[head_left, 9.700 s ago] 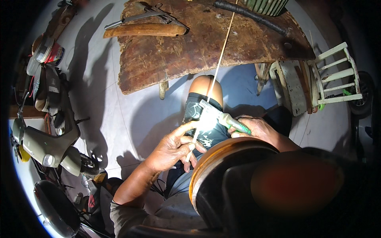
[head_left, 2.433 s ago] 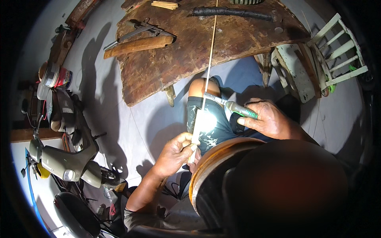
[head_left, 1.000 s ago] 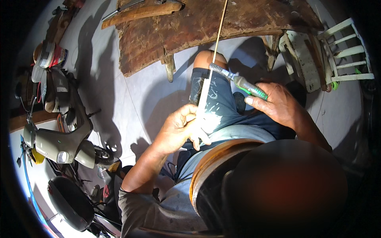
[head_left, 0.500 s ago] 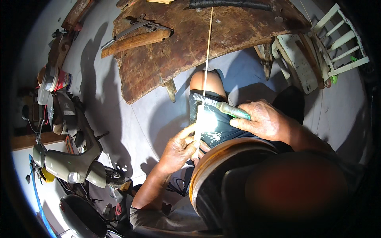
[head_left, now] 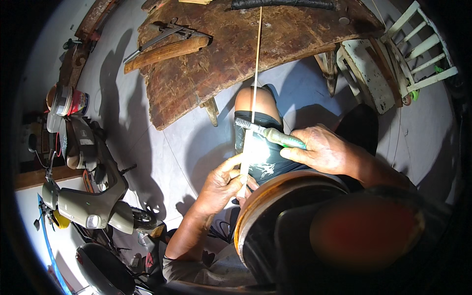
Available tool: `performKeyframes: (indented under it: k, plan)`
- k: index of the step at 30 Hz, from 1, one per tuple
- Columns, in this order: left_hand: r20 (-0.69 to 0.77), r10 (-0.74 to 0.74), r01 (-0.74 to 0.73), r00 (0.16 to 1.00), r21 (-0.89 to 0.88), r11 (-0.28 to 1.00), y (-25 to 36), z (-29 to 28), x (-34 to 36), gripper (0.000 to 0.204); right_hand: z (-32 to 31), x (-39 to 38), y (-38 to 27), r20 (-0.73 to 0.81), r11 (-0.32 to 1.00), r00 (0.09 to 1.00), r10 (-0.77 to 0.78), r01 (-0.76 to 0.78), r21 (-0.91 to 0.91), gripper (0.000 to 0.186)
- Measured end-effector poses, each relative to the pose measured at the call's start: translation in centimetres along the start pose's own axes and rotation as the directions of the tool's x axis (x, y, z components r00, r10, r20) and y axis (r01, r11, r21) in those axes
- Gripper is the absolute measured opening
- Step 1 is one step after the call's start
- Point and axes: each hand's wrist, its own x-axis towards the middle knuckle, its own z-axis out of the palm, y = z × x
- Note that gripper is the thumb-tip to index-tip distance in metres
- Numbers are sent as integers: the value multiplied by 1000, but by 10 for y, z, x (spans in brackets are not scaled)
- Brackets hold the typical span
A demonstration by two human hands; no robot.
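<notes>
A long, pale wooden strip point(head_left: 255, 83) runs from my lap over my bare knee and up across the table. Its near part looks wider and is brightly lit. My left hand point(head_left: 216, 188) pinches that near part between thumb and fingers; some fingertips are hidden behind it. In my right hand point(head_left: 322, 149) is a hand tool point(head_left: 279, 137) with a greenish handle and a ridged, comb-like metal head. The tool's head lies across the strip just above my left hand, over my dark shorts. Whether it presses on the strip I cannot tell.
A worn wooden table point(head_left: 226, 54) stands ahead, bearing a wooden piece point(head_left: 167, 54), a metal blade point(head_left: 156, 39) and a black wrapped roll point(head_left: 282, 4). A white chair point(head_left: 373, 73) is at the right. A scooter point(head_left: 83, 204) stands at the left, near stacked tubs point(head_left: 73, 101).
My right hand and the tool have shifted slightly to the left and down, the head still across the strip. My left hand keeps its pinch in nearly the same place.
</notes>
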Motion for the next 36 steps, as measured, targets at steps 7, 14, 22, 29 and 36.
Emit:
performKeyframes:
  k: [7, 14, 22, 29, 36]
  plan:
    - [24, -9, 9, 1000, 4, 1000, 2, -2, 3, 50, -2, -1, -1, 14, 1000, 1000, -17, 17, 13, 45]
    - [25, 2, -2, 1000, 0, 1000, 5, 0, 1, 50, 10, 4, 10, -40, 998, 998, -49, 51, 37, 45]
    - [226, 5, 43, 974, -206, 978, 8, -4, -15, 35, 11, 6, 22, -81, 993, 996, -29, 19, -119, 41]
    - [-112, 55, -67, 992, -106, 992, 28, -27, -13, 12, -6, -11, 30, 140, 964, 975, -171, 195, -181, 40]
    - [-45, 288, -285, 957, 68, 956, 49, -18, 79, 18, -29, -47, 47, -17, 980, 983, -185, 184, -70, 41]
